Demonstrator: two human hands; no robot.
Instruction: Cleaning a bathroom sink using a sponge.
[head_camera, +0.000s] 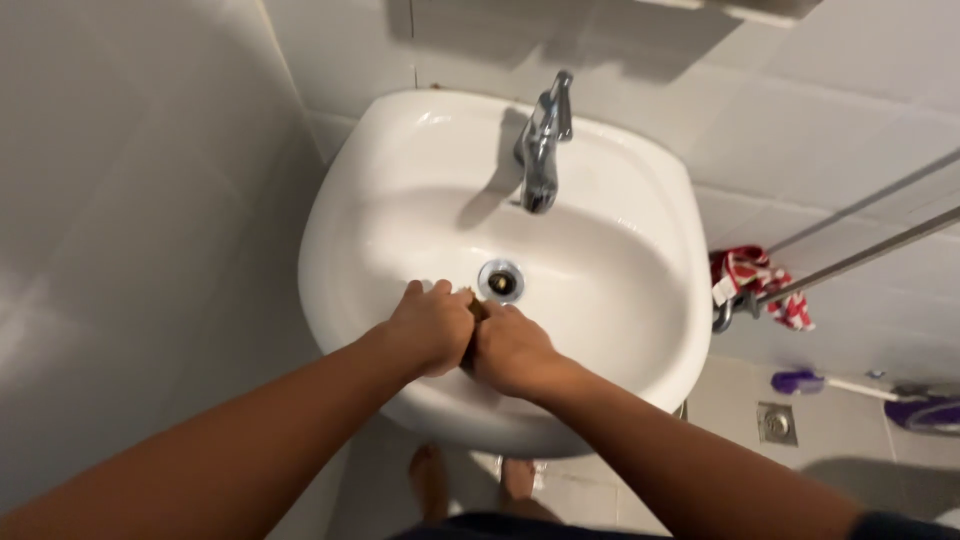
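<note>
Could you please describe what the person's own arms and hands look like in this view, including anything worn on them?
Both forearms are bare up to the bottom edge of the picture: no sleeves, watch, bracelets or gloves show. The left hand and right hand carry no visible rings, though the fingers are mostly hidden. A strip of dark clothing shows at the bottom edge.

Chrome tap (541, 150) mounted at the back, drain (500, 281) in the middle. Red-and-white cloth (757, 283) draped over a metal rail (860, 258) at the right. Floor drain (777, 423) and purple brush (800, 381) lying below on grey tiles.
</note>
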